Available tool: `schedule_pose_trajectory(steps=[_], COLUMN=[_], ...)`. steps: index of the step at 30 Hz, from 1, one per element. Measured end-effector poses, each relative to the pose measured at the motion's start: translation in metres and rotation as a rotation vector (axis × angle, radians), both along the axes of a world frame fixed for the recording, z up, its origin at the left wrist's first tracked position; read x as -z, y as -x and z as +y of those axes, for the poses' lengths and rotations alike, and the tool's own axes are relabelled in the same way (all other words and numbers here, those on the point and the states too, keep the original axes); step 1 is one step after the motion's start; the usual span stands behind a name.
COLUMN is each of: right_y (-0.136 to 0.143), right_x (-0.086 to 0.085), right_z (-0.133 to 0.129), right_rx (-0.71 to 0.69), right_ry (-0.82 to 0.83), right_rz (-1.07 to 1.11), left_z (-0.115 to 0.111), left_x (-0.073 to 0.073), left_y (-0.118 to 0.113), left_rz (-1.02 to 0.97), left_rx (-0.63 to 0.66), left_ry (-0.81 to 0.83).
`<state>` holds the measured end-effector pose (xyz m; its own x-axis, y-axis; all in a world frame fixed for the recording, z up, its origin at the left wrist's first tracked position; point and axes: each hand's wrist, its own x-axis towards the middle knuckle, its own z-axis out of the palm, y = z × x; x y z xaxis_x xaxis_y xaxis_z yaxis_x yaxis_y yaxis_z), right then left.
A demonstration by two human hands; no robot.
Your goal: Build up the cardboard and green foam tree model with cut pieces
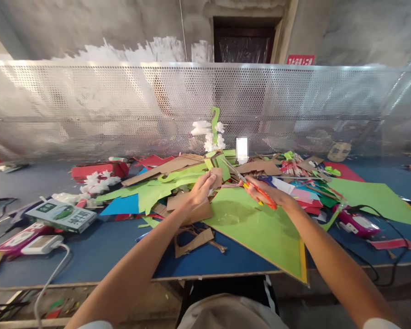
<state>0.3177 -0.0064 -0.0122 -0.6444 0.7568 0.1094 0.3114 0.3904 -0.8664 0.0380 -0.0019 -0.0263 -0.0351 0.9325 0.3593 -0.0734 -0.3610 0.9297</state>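
My left hand (pixel 200 187) is closed on a small piece of brown cardboard (pixel 218 177), with the thumb on top. In my right hand (pixel 271 192) are scissors with orange handles (pixel 267 197). Their metal blades (pixel 238 173) point up and left, to the right of the cardboard piece. Just beyond both hands sits a green-wrapped cardboard form (pixel 217 161), and white crumpled flowers (pixel 210 142) with a curved green paper strip (pixel 215 119) rise behind it. A large sheet of green paper (pixel 250 219) lies below my right hand.
Cardboard and coloured paper scraps (pixel 185 164) cover the table's middle. To the left are a green-and-white box (pixel 61 214), a white device (pixel 43 244) with a cable, and a red case (pixel 99 171). A purple device (pixel 358 224) lies right. A perforated metal screen (pixel 123 100) stands behind.
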Motion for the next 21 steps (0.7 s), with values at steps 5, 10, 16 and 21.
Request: schedule_pose_trajectory(steps=[5, 10, 16, 21], right_y=[0.004, 0.012, 0.013, 0.015], right_x=[-0.010, -0.014, -0.008, -0.007], right_z=[-0.011, -0.018, -0.014, -0.014], right_rx=[-0.066, -0.067, -0.024, -0.007], right_ry=[-0.055, -0.124, -0.093, -0.136], right_rz=[-0.099, -0.128, -0.147, -0.159], left_z=[0.004, 0.005, 0.011, 0.011], left_x=[0.002, 0.002, 0.005, 0.006], left_y=[0.002, 0.002, 0.005, 0.007], left_rz=[0.145, 0.224, 0.345, 0.420], left_rx=[0.104, 0.098, 0.093, 0.098], left_ry=[-0.131, -0.165, -0.175, -0.139])
